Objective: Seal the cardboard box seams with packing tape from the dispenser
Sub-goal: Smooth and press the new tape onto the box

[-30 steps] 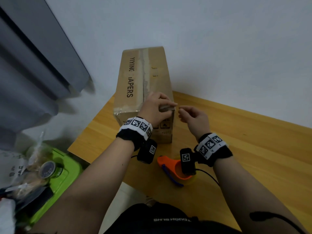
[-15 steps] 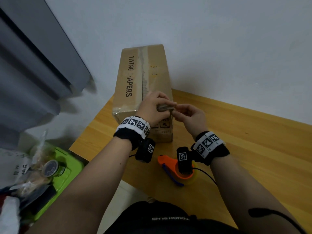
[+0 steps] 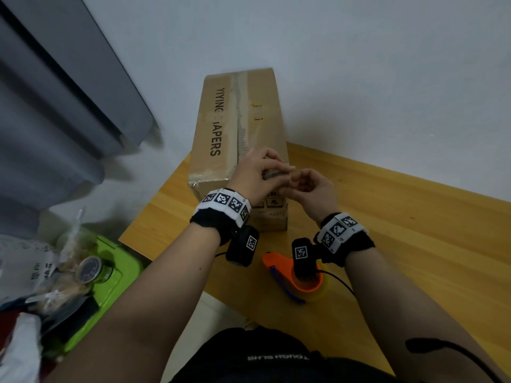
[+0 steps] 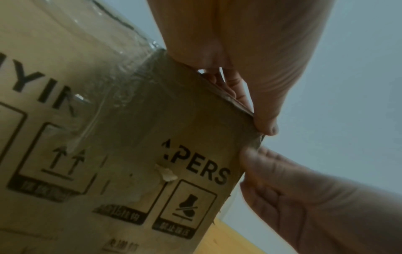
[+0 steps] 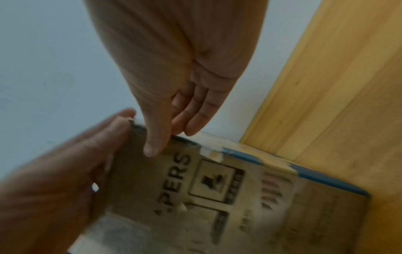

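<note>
Left hand (image 3: 258, 178) rests on the near top corner of the cardboard box (image 3: 218, 128), its fingers curled over the top edge and its thumb (image 4: 264, 123) pressed at the corner, so that it grips the cardboard there. Clear packing tape (image 4: 121, 68) lies along the top seam and runs down the near face, over the printed letters. To the right, the right hand (image 3: 309, 189) meets the same corner, thumb (image 5: 155, 137) laid on the near face and fingers curled behind the edge, pinching it; whether a loose tape end lies between the fingertips cannot be told. Below the wrists, the orange tape dispenser (image 3: 282, 268) lies on the wooden table (image 3: 414, 244), just beside the box and touched by neither hand.
</note>
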